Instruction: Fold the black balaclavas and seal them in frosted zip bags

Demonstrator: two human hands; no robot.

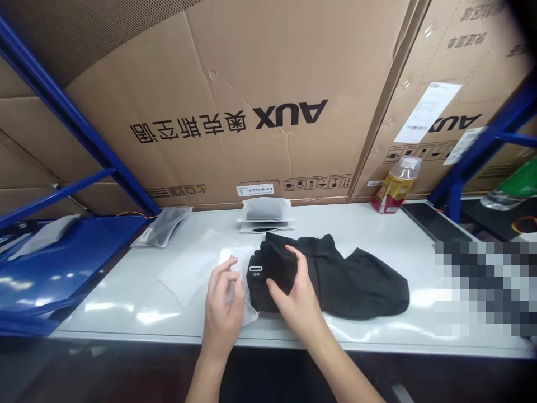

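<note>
I see right hand [302,310] clamped on bunched black fabric [361,282] on bench [126,296]; left hand [224,296] fingers parted, maybe touching clear plastic [250,314]. Slack pinch could let folds spring open.

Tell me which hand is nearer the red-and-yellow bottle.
The right hand. It grips black cloth, to the left of the bottle and closer to the person; the left hand is farther left, on the far side of the right hand from the bottle.
</note>
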